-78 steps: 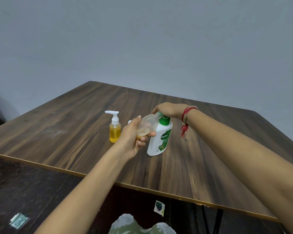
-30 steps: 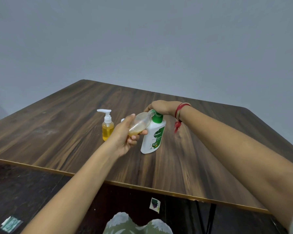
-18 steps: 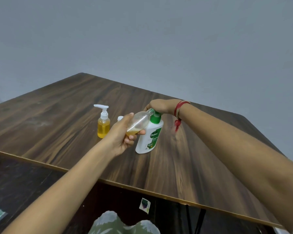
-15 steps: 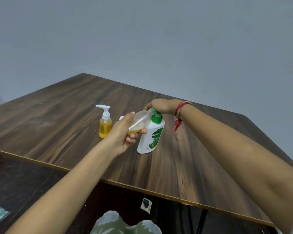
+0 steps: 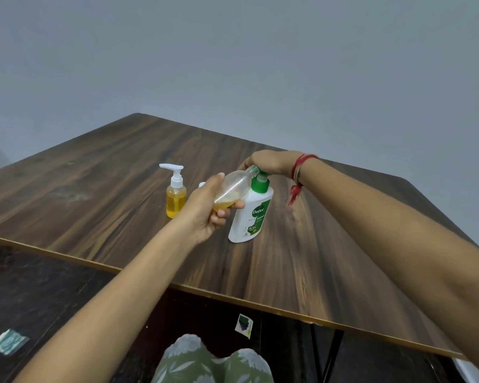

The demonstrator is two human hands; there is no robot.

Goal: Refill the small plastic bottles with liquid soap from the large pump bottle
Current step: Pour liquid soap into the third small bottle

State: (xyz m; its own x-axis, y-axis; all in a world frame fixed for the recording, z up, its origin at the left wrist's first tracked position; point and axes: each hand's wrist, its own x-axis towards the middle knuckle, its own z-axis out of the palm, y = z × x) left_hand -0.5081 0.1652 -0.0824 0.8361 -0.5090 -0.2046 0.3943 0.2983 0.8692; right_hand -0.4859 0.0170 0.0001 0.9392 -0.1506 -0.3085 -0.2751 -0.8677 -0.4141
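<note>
A white large pump bottle with a green collar stands upright on the wooden table. My right hand lies over its pump head, fingers curled down around it. My left hand grips a small clear bottle, tilted so that its open neck meets the pump's spout under my right fingers. A little yellow soap sits at the low end of that bottle. A second small bottle, full of yellow soap and fitted with a white pump, stands to the left.
A small white part peeks out behind my left hand on the table. The table's near edge runs across in front of my knees. Scraps of paper lie on the dark floor.
Both hands keep the same hold on the small clear bottle and the pump head. Only the view has shifted a little.
</note>
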